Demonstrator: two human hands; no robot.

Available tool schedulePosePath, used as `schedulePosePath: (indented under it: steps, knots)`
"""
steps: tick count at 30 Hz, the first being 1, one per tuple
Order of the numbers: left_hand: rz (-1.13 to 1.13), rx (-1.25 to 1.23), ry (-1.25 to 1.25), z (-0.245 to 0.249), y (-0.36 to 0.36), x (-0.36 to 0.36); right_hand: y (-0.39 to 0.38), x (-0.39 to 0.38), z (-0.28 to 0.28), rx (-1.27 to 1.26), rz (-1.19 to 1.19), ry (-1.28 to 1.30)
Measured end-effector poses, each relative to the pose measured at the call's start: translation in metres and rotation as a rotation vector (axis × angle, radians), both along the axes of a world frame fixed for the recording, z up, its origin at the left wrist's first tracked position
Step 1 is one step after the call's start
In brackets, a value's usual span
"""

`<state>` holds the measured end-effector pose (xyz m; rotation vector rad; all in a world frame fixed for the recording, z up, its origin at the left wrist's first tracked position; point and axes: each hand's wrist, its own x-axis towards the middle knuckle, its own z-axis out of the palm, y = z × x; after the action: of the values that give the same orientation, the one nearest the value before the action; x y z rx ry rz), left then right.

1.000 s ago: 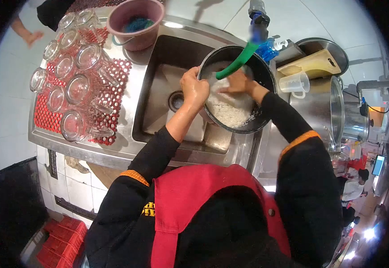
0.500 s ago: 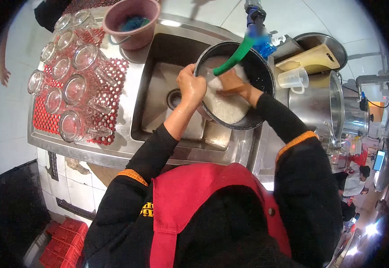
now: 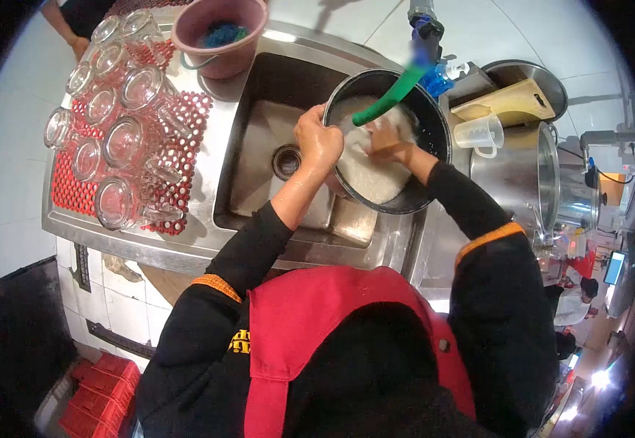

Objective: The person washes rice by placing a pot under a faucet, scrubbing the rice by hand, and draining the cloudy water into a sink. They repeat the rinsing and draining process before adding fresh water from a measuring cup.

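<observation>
A dark pot [image 3: 434, 131] rests over the right part of the sink, holding white rice [image 3: 376, 179] in cloudy water. My left hand [image 3: 319, 142] is closed round the pot's left rim. Inside the pot, my right hand [image 3: 390, 142] touches the rice with its fingers apart, the tips partly hidden in the cloudy water. A green hose [image 3: 394, 95] hangs from the tap [image 3: 425, 36] and ends over the pot, just above my right hand.
Upturned glass mugs [image 3: 124, 142] stand on a red mat [image 3: 190, 157] at the left. Behind the sink [image 3: 259, 153] sits a pink bucket [image 3: 219, 55]. A measuring jug [image 3: 481, 133], cutting board [image 3: 510, 102] and big steel pot [image 3: 510, 171] are at the right. Another person's hand [image 3: 78, 47] shows top left.
My right hand has shifted slightly within the rice, and its fingers now show more spread. My left hand keeps its hold on the rim. The other person's hand at the left has moved up.
</observation>
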<state>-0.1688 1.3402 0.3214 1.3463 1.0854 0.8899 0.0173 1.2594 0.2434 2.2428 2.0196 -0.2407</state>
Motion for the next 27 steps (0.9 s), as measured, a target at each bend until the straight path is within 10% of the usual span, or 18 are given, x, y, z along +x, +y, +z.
schedulePosePath:
  steps: [2, 5, 9, 11, 14, 15, 22, 24, 27]
  knots:
    - [0.001, 0.001, -0.009, 0.004, 0.0, 0.0, -0.036, -0.004, -0.038, 0.028, -0.069, -0.278]
    - [-0.01, -0.024, -0.035, 0.005, -0.001, 0.003, 0.028, -0.076, 0.118, -0.823, -0.117, 0.25]
    - [0.04, 0.035, -0.057, -0.001, -0.002, 0.003, 0.048, -0.045, 0.058, 0.01, 0.126, 0.566]
    - [0.014, -0.087, -0.133, -0.005, -0.001, 0.002, 0.051, -0.047, 0.058, -0.247, -0.541, 1.666]
    - [0.024, -0.071, -0.1, -0.011, 0.0, 0.001, 0.048, -0.074, 0.057, 0.061, -0.806, 1.878]
    - [0.033, -0.045, -0.089, -0.011, 0.0, 0.0, 0.059, -0.07, 0.04, -0.023, -0.564, 1.85]
    - [-0.022, -0.05, -0.02, 0.006, 0.0, -0.005, 0.035, -0.027, 0.086, -0.413, -0.779, 1.781]
    - [-0.012, -0.017, -0.023, -0.004, 0.002, -0.001, 0.025, -0.016, 0.114, -0.645, -0.024, 0.381]
    - [0.008, -0.008, -0.02, -0.003, 0.0, 0.001, -0.007, 0.024, 0.097, -0.251, -0.049, 0.11]
